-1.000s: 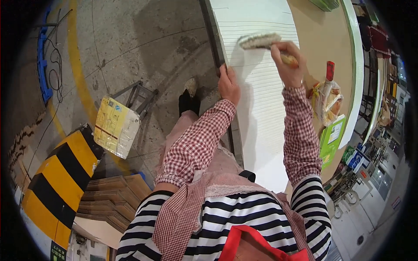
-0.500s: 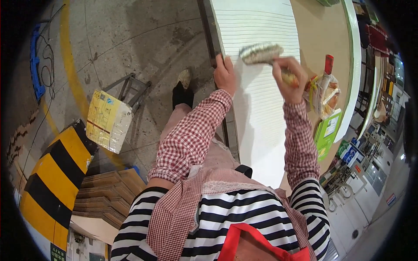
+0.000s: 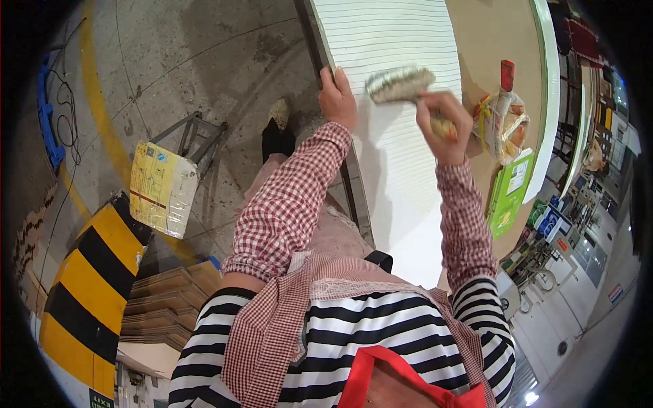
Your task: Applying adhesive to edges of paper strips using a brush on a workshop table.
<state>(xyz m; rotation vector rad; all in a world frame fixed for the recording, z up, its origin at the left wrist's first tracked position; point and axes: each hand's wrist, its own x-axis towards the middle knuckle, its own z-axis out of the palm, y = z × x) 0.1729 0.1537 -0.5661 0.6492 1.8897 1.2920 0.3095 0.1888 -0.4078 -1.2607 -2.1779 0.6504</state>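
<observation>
Overlapping white sheets lie in a long strip on the worktable, their edges showing as closely spaced lines. My right hand is closed round the handle of a wide brush. The pale, thick brush head is over the sheets and slightly blurred. My left hand rests at the left edge of the sheets, its thumb and forefinger stretched out and a little apart. Its other fingers are hidden.
Right of the sheets are a plastic-wrapped bundle with a red-ended stick and a green box. Left on the floor stand a taped carton on a metal frame, a yellow-black striped barrier and stacked cardboard.
Both hands and the whole scene sit slightly farther left in the view. The brush stays over much the same part of the sheets, still in my right hand.
</observation>
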